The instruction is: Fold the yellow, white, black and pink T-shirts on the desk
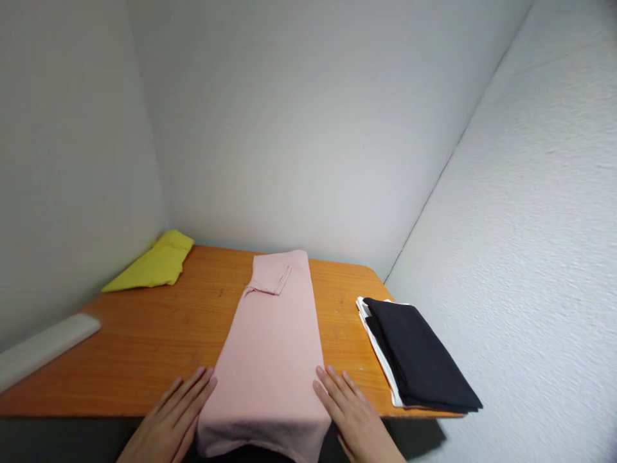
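A pink shirt [272,347] lies lengthwise on the wooden table, its sides folded in and one short sleeve turned back over the body near the far end. Its near end hangs over the table's front edge. My left hand [171,415] rests flat, fingers stretched out, with the fingertips at the shirt's left edge. On the other side, my right hand [354,411] lies with fingers spread, the fingertips touching the shirt's right edge. Neither hand grips the fabric.
The orange-brown wooden table [159,328] stands against white walls. Folded black cloth [424,354] lies on white cloth [380,360] at the right edge. A yellow cloth [157,260] is at the back left. A white roll-like object [48,347] lies along the left side.
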Available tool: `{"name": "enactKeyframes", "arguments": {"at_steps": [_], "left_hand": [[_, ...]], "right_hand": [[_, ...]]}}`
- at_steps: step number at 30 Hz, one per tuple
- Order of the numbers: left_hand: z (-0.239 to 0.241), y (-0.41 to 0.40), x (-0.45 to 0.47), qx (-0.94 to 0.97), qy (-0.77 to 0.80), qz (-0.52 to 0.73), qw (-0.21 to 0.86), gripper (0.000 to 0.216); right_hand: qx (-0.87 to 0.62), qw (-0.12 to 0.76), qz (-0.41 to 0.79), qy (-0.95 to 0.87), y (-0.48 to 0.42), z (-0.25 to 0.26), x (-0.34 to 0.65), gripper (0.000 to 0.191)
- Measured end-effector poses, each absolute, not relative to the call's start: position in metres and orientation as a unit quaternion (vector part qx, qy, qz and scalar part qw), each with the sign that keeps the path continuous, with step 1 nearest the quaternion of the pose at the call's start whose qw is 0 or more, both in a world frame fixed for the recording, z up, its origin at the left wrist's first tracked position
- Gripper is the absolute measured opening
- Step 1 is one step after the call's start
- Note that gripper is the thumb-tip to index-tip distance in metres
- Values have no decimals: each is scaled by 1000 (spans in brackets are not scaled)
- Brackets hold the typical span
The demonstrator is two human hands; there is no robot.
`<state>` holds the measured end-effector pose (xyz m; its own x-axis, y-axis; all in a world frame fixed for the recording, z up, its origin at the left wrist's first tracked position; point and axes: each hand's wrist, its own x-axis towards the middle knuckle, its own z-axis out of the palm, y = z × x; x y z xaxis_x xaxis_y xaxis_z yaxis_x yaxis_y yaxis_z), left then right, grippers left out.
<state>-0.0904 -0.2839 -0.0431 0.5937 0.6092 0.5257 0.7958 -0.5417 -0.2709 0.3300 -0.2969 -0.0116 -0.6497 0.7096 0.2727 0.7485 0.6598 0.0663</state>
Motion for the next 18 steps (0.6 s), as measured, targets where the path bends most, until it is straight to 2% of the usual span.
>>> {"name": "enactKeyframes", "arguments": {"at_steps": [2,4,8,12,18], "left_hand": [[-41,-289,-93,-855,-407,-174,271,70],[-34,-290,-90,-859,-402,-151,279,76],[-20,-291,-82,-885,-356,-123,274,84],[-22,-287,-81,-877,-352,-153,288,80],[-33,-272,-81,-864,-346,-173,322,75]], "right_hand": [[-389,129,-151,-900,-292,-21,333,102],[-372,134,-194,-898,-286,-28,333,99],[-337,157,-209,-904,-276,-36,332,90],[-332,177,-220,-900,-274,-38,331,84],[-302,152,-264,-904,-280,-30,322,65]]}}
